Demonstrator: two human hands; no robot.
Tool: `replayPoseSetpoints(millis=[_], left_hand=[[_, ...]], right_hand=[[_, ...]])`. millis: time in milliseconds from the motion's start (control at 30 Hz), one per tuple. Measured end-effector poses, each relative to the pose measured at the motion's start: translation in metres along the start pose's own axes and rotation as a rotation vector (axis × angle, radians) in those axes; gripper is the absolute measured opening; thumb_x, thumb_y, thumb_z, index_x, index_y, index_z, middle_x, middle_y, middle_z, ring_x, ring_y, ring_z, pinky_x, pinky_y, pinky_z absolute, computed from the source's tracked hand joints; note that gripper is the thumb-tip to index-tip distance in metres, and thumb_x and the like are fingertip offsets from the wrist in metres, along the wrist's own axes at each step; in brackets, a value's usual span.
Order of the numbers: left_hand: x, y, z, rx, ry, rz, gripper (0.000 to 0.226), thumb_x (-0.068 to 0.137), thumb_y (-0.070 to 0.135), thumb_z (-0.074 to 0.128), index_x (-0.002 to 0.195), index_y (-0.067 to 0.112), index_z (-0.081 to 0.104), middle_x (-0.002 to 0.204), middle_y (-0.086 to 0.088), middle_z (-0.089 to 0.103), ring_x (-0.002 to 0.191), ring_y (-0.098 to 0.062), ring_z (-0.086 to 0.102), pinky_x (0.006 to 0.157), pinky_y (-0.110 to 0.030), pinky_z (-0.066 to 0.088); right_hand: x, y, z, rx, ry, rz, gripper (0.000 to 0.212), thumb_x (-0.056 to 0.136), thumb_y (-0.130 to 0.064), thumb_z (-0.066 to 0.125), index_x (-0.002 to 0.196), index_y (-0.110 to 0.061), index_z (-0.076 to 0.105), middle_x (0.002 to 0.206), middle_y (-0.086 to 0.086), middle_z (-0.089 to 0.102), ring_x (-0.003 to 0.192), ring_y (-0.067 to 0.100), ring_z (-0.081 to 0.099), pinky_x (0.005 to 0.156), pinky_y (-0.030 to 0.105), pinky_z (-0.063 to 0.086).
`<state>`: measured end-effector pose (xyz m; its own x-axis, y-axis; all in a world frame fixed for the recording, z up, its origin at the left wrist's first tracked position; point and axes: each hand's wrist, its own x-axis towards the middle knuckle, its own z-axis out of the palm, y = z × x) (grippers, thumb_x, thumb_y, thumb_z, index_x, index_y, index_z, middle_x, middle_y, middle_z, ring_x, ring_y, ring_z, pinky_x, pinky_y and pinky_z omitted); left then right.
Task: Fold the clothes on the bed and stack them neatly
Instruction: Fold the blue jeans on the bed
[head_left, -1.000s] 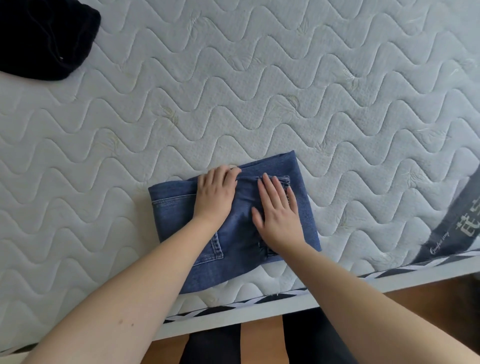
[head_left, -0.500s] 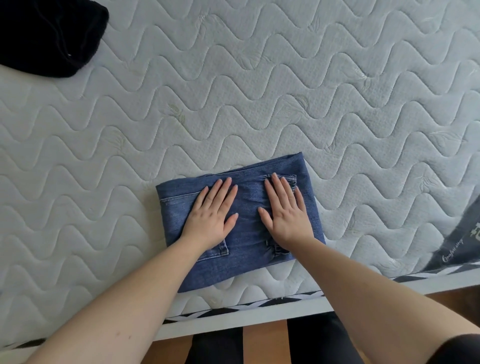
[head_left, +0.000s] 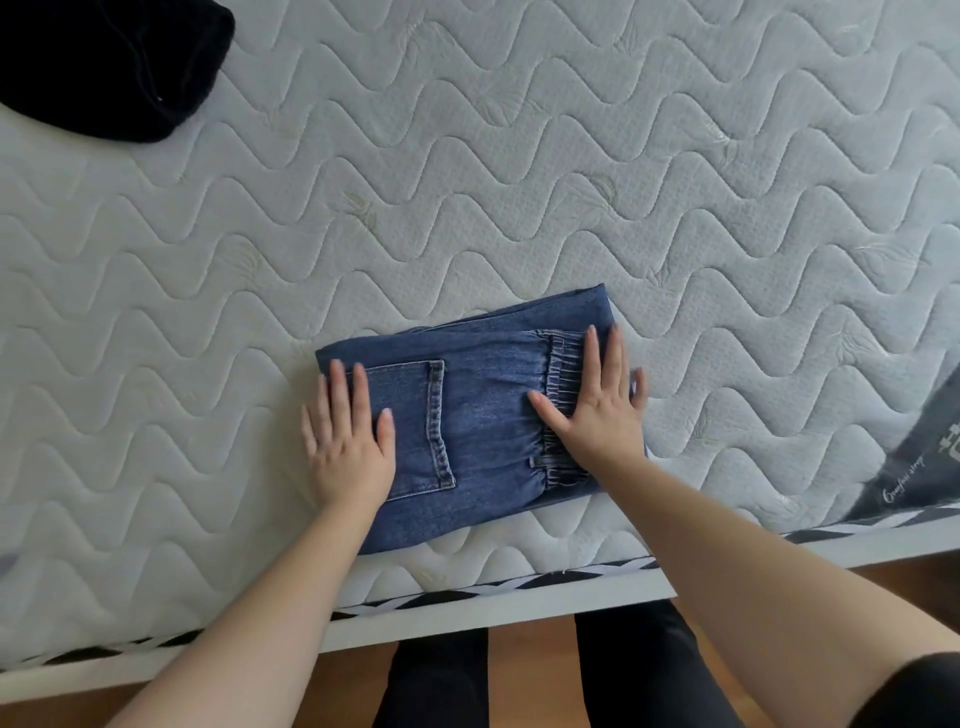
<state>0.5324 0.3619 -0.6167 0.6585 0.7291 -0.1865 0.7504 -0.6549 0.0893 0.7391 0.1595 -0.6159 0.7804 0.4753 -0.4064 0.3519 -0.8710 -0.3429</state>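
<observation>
A pair of blue jeans (head_left: 483, 410), folded into a compact rectangle, lies near the front edge of the white quilted mattress (head_left: 519, 182). A back pocket faces up at its left, the elastic waistband at its right. My left hand (head_left: 348, 441) presses flat on the left end of the jeans, fingers straight. My right hand (head_left: 597, 410) lies flat on the waistband at the right end, fingers spread. A black garment (head_left: 109, 67) sits bunched at the far left corner.
The mattress front edge carries a black-and-white trim (head_left: 467, 597) above a white bed frame. A grey label patch (head_left: 919, 467) sits at the right edge. Dark trouser legs (head_left: 634, 670) stand on the wooden floor below.
Both hands have slid apart from the middle of the jeans to its left and right ends, smoothing it flat. The pocket and waistband now show.
</observation>
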Motion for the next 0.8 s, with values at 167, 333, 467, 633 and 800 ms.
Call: replayPoseSetpoints(millis=[167, 333, 467, 633, 800], left_hand=[[-0.003, 0.001, -0.01, -0.433, -0.03, -0.243, 0.061, 0.105, 0.033, 0.03, 0.156, 0.007, 0.009, 0.162, -0.015, 0.014, 0.147, -0.031, 0.022, 0.118, -0.039, 0.022], [-0.008, -0.005, -0.012, -0.843, -0.059, -0.718, 0.044, 0.101, 0.046, 0.042, 0.13, 0.015, 0.052, 0.13, -0.009, 0.059, 0.12, -0.031, 0.055, 0.102, -0.038, 0.043], [0.002, -0.028, -0.018, -1.264, -0.314, -0.851, 0.04, 0.082, 0.052, 0.069, 0.104, 0.019, 0.063, 0.111, -0.003, 0.071, 0.102, -0.022, 0.067, 0.087, -0.04, 0.055], [0.004, -0.04, -0.019, -1.306, -0.448, -0.7, 0.052, 0.067, 0.052, 0.074, 0.112, 0.028, 0.061, 0.111, 0.008, 0.073, 0.101, -0.008, 0.068, 0.081, -0.026, 0.051], [-0.007, -0.031, -0.015, -1.301, -0.403, -0.67, 0.044, 0.078, 0.047, 0.072, 0.116, 0.041, 0.049, 0.116, 0.015, 0.066, 0.102, -0.004, 0.064, 0.081, -0.026, 0.05]], right_hand=[[-0.006, 0.002, -0.006, 0.152, 0.066, 0.16, 0.119, 0.071, -0.089, 0.044, 0.155, -0.019, -0.002, 0.162, 0.007, 0.008, 0.149, 0.022, 0.01, 0.119, 0.046, 0.011], [0.012, 0.009, -0.026, 0.31, -0.003, 0.219, 0.113, 0.055, -0.081, 0.071, 0.139, -0.015, 0.035, 0.13, 0.005, 0.053, 0.123, 0.025, 0.05, 0.101, 0.042, 0.044], [0.022, 0.01, -0.04, 0.308, -0.152, 0.194, 0.083, 0.051, -0.08, 0.073, 0.105, -0.021, 0.048, 0.097, -0.006, 0.06, 0.093, 0.019, 0.062, 0.072, 0.037, 0.051], [0.011, 0.0, -0.034, 0.454, -0.155, 0.147, 0.091, 0.044, -0.079, 0.077, 0.108, -0.023, 0.043, 0.104, -0.01, 0.06, 0.095, 0.012, 0.059, 0.079, 0.036, 0.051], [0.021, -0.001, -0.033, 0.51, -0.246, 0.032, 0.054, 0.063, -0.055, 0.083, 0.105, -0.026, 0.064, 0.097, -0.012, 0.07, 0.092, 0.007, 0.067, 0.084, 0.036, 0.055]])
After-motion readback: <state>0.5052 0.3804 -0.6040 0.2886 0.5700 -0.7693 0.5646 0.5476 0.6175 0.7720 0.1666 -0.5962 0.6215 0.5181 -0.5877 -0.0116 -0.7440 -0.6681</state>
